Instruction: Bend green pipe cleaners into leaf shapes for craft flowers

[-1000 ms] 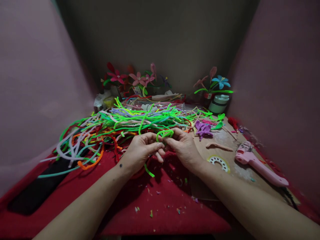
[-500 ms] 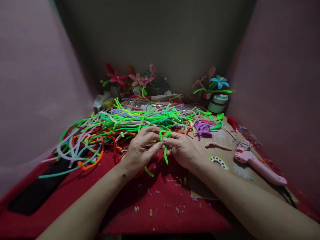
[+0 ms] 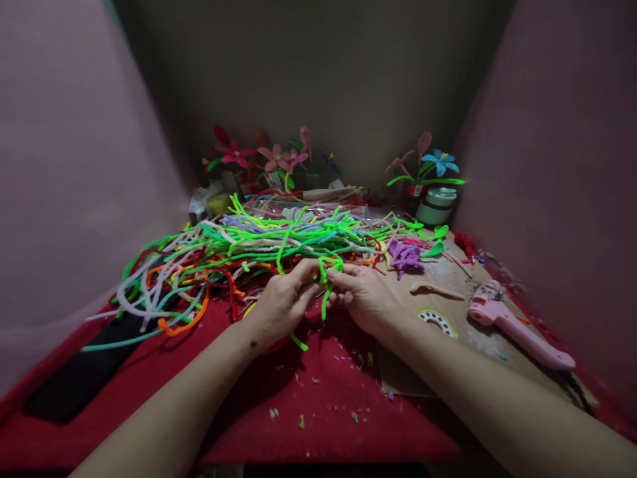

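Looped bright-green fuzzy pipe cleaner (image 3: 337,264) is hanging above the red cloth-covered surface (image 3: 338,431), the right hand (image 3: 365,295) pinching it, probably steadying its bends; whether the left hand (image 3: 281,299) is gripping, I cannot tell.

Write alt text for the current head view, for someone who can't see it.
Left hand and right hand hold a bent green pipe cleaner above a red cloth. Behind them lies a heap of colourful pipe cleaners; a pink tool lies at right.
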`<state>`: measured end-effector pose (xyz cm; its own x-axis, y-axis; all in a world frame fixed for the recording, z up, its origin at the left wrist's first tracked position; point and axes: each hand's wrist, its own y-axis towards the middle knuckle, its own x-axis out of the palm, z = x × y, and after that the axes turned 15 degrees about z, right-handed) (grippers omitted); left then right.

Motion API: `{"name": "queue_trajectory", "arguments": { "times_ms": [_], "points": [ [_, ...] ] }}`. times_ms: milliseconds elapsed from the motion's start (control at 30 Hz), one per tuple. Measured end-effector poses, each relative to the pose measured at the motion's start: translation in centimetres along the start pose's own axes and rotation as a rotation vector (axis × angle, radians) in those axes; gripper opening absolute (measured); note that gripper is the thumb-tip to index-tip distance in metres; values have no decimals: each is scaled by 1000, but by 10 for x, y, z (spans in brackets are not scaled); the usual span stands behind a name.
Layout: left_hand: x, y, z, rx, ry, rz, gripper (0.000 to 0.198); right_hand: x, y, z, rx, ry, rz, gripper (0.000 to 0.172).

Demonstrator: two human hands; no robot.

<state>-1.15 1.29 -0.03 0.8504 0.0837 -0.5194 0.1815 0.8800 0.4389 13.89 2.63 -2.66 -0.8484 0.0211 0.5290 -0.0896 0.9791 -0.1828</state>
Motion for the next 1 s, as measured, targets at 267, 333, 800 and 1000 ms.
{"name": "queue_trajectory", "arguments": {
  "times_ms": [267, 333, 800, 1000],
  "points": [
    [-6, 4, -4, -222, -119, -234, 54, -1, 4, -5, 116, 75, 28, 17],
    [-12, 7, -3, -331, -214, -329, 56, -1, 5, -5, 120, 83, 38, 16],
    [-13, 9, -3, -416, -411, -301, 22, -1, 0, -2, 39, -25, 27, 20],
    [1, 3, -5, -524, -524, -193, 25, 0, -3, 1, 19, -64, -2, 24]
  ]
}}
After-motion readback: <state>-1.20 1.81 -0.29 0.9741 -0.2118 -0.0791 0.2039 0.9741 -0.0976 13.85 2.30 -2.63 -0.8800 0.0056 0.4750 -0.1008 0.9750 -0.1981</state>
